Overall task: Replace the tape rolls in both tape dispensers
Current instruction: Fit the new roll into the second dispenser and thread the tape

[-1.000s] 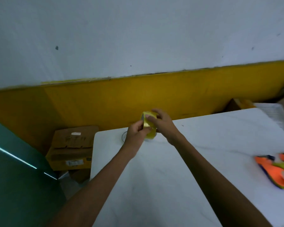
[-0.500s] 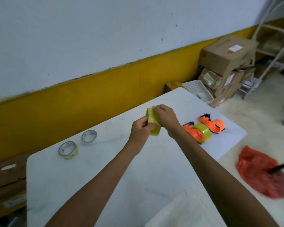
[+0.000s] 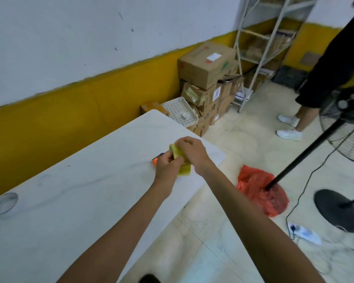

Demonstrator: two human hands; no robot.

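Note:
A yellow tape roll [image 3: 182,162] is held between both hands above the right end of the white table [image 3: 80,197]. My left hand [image 3: 168,166] pinches its near side and my right hand [image 3: 190,152] grips its top and far side. Only an orange and blue sliver of a tape dispenser [image 3: 155,160] shows, just left of my left hand; the rest of it is hidden behind my hands. A used, nearly clear tape roll [image 3: 3,203] lies flat at the table's left edge.
Stacked cardboard boxes [image 3: 207,78] and a white perforated tray [image 3: 180,111] stand beyond the table's far corner. A red plastic bag [image 3: 258,190], a fan stand [image 3: 339,209] and a cable lie on the floor to the right. A person [image 3: 325,78] stands near a metal shelf [image 3: 262,48].
My view has swung right; the hands with the yellow roll now sit over the dispensers, covering them. The floor, fan and standing person have come into view.

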